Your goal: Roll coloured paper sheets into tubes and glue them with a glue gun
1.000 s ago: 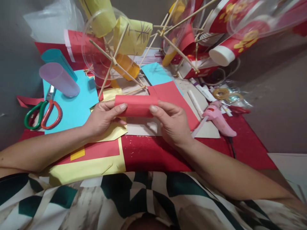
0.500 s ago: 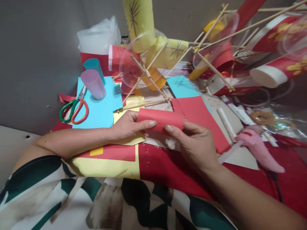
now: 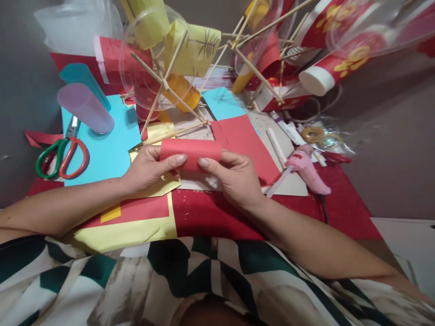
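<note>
A: Quick desc. pls. What've the hands got?

B: 1 piece btwn them: red paper (image 3: pixel 190 147), matte, smooth, bent into a curve. L hand (image 3: pixel 144 170) pinches its 9 o'clock end, R hand (image 3: pixel 239 179) its 3 o'clock end. Both thumbs press the near face; the other fingers are mostly hidden behind.

A: Full tube?

B: Can't tell, far side's hidden.

A: Where's it at & which way's it pointing?

B: Approx. ctr of the view, in front of a pale board (image 3: pixel 190 182). Long axis is abt level, 9 to 3; rounded top edge faces 12.

A: Rest, clockwise from the paper?

B: At 9, 1 pr scissors (image 3: pixel 81 156), metal blades, 1 green + 1 red-orange loop, partly on a light-blue sheet (image 3: pixel 102 158). At 10, 2 translucent tumblers: teal cup (image 3: pixel 76 74) behind, lilac cup (image 3: pixel 86 108) in front. Abt 11, thin wooden sticks (image 3: pixel 165 84) crossed by a clear plastic disc. At 3, 1 pink glue gun (image 3: pixel 307 172) w/ a pale stick in its nose; 1 flat red sheet (image 3: pixel 246 145) btwn gun & paper. On the gun's 12 side, 2 tape rolls (image 3: pixel 313 134) w/ crinkly clear plastic.
</note>
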Available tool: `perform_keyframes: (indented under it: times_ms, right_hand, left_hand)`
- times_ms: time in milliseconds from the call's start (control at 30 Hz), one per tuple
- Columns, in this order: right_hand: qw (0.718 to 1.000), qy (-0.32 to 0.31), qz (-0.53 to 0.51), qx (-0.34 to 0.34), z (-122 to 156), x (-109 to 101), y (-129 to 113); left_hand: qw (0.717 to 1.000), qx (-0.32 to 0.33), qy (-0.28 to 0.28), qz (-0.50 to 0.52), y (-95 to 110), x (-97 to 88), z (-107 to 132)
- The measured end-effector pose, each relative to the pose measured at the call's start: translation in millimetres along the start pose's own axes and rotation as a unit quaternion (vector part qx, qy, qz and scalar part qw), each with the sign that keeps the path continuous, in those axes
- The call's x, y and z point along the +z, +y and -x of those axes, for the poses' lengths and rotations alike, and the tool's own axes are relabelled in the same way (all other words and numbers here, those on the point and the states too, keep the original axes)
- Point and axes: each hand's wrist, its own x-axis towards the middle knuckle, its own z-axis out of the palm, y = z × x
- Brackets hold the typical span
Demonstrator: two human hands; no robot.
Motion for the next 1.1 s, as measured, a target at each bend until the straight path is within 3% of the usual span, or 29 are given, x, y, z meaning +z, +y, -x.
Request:
perform_keyframes:
  times_ms: [300,500,667,800,933,1100]
  right_hand:
    - [0.998,0.038,-0.040,0.018,-8.9,-7.8,4.9]
    - [0.999,0.015,-0.048,0.016,-8.4,-10.3,4.9]
    - [0.992,0.085,-0.087,-0.017,-15.2,-12.5,0.9]
    - [0.987,0.136,-0.085,-0.025,-18.5,-12.6,-3.8]
    - [0.987,0.108,-0.119,-0.027,-15.9,-11.1,-2.0]
    - [0.991,0.080,-0.094,-0.042,-14.9,-13.6,10.1]
  left_hand:
    - [0.996,0.012,0.031,0.088,-3.1,-3.6,-7.5]
    - [0.997,-0.004,0.044,0.061,1.6,-5.3,-6.5]
    - [0.994,0.058,0.078,0.054,3.5,-6.4,-4.4]
    - [0.986,0.122,0.109,-0.007,5.7,-4.7,-1.7]
    - [0.977,0.157,0.129,-0.059,5.8,-4.0,-0.2]
    - [0.983,0.150,0.097,-0.037,5.7,-3.4,1.4]
